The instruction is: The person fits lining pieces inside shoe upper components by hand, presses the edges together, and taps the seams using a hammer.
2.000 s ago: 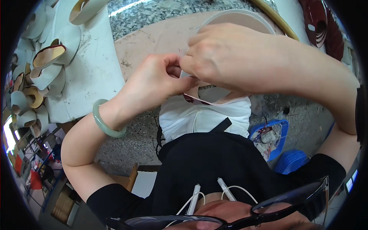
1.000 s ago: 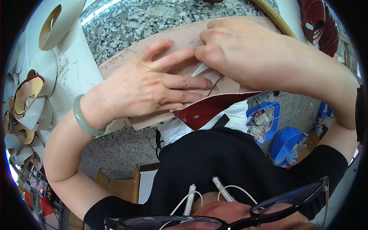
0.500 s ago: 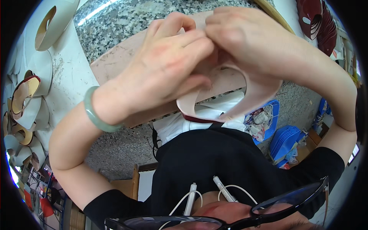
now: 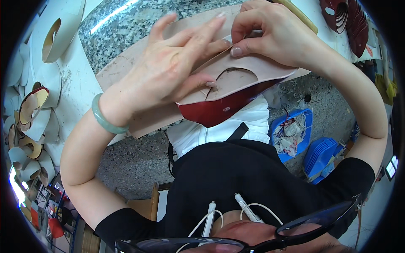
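Note:
A shoe upper [image 4: 219, 107] lies over the near edge of a pinkish-beige sheet [image 4: 147, 122], dark red leather toward me and pale lining facing up, with a curved opening in it. My right hand [image 4: 276, 36] pinches its far edge between thumb and fingers. Above the left part of the upper, my left hand [image 4: 168, 69] has its fingers stretched apart, with the thumb lying along the lining. A green bangle [image 4: 105, 116] circles my left wrist. The left fingers partly cover the upper's far left side.
The sheet rests on a speckled granite slab [image 4: 122, 36]. Pale uppers [image 4: 69, 29] crowd the left side. Dark red uppers [image 4: 356, 29] are stacked at the far right, near a wooden stick [image 4: 301, 16]. Below the right edge are a blue basket [image 4: 310, 126] of scraps and blue trays [image 4: 318, 158].
The upper has turned so its red outside now shows toward me and the lining lies flatter. My hands have moved apart, and my left fingers have straightened out.

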`<action>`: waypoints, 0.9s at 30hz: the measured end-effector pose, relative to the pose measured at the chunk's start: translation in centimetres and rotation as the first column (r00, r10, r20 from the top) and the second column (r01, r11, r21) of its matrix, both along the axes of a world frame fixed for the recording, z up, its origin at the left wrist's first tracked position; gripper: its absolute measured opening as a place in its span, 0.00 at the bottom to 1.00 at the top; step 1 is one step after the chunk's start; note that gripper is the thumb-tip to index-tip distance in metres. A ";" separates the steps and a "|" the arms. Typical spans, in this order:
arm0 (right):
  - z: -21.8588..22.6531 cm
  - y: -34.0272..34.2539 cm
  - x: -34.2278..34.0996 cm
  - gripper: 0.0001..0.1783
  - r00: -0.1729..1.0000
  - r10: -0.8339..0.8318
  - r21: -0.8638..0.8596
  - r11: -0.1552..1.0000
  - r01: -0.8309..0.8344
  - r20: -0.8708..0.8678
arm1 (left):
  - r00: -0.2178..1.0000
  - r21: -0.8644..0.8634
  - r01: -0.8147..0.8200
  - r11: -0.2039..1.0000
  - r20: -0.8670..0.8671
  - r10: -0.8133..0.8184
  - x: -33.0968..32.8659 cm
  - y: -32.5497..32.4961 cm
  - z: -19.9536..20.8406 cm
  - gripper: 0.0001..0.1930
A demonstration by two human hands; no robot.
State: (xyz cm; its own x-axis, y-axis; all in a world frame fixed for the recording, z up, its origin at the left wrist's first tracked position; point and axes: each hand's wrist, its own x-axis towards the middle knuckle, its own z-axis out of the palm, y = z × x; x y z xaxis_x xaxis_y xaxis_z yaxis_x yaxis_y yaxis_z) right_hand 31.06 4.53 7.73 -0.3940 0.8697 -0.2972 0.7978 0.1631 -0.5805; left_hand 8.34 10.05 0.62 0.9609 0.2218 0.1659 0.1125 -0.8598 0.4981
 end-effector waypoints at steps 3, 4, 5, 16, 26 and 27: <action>-1.6 -1.5 -0.6 0.09 0.977 0.212 0.330 0.925 -0.189 -0.034 | 0.999 0.124 -0.009 0.992 -0.045 0.015 0.0 0.0 0.6 0.47; -1.5 -2.2 -0.7 0.08 0.945 0.326 0.404 0.869 -0.287 -0.029 | 0.998 0.169 -0.005 0.986 -0.068 0.016 0.1 0.0 0.9 0.47; -1.3 -2.8 -0.9 0.08 0.901 0.433 0.481 0.793 -0.375 -0.013 | 0.998 0.173 -0.005 0.985 -0.067 0.016 0.3 0.0 1.5 0.47; -1.8 -2.1 2.2 0.12 0.991 0.092 0.232 0.966 -0.112 0.094 | 0.989 0.113 0.103 0.988 -0.120 -0.089 2.8 0.7 2.0 0.30; -2.4 -3.7 1.1 0.14 0.998 0.022 0.212 0.977 -0.010 -0.058 | 0.900 0.026 0.216 0.976 -0.393 -0.189 2.8 2.2 3.1 0.33; -2.5 -3.6 1.0 0.14 0.998 0.019 0.208 0.978 -0.006 -0.057 | 0.900 0.023 0.220 0.975 -0.391 -0.194 2.8 2.0 3.1 0.33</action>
State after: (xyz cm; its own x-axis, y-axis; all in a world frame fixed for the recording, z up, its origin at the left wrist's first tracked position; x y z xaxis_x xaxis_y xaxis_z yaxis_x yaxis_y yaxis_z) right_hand 32.07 0.90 5.23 -0.4165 0.9049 -0.0870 0.7610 0.2947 -0.5780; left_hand 11.15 12.07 3.73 0.9758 0.0126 -0.2183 0.1002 -0.9132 0.3949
